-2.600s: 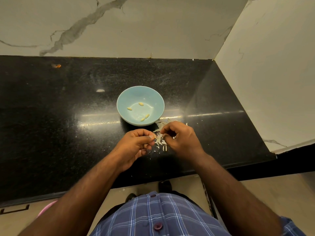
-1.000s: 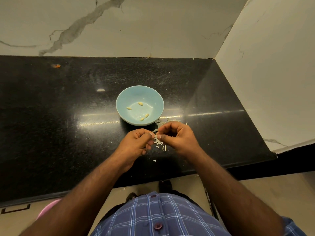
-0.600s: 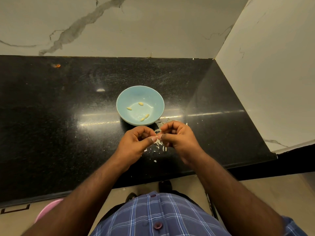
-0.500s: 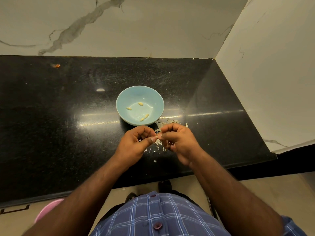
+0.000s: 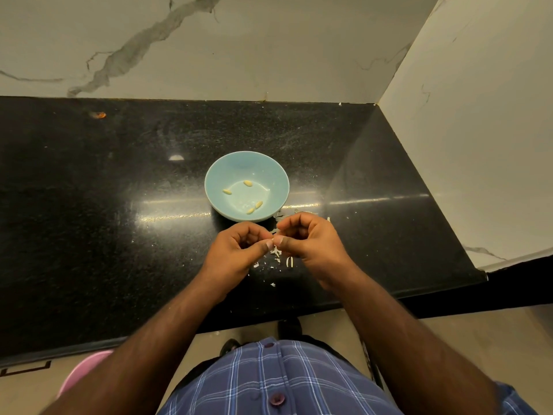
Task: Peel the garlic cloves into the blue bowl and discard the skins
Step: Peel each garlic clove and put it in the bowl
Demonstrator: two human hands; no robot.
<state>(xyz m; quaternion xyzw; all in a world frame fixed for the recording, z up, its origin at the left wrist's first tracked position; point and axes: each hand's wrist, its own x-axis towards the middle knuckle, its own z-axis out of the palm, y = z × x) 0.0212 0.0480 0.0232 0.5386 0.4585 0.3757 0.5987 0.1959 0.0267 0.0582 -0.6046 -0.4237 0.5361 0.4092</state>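
Left hand [image 5: 239, 250] and right hand [image 5: 311, 244] meet, fingers curled, thumbs touching.

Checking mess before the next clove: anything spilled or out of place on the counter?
Yes. Papery garlic skins lie scattered on the black counter under and between the hands, near the blue bowl, not yet discarded. A small orange scrap sits far left near the wall. The bowl is upright, with four peeled cloves inside.
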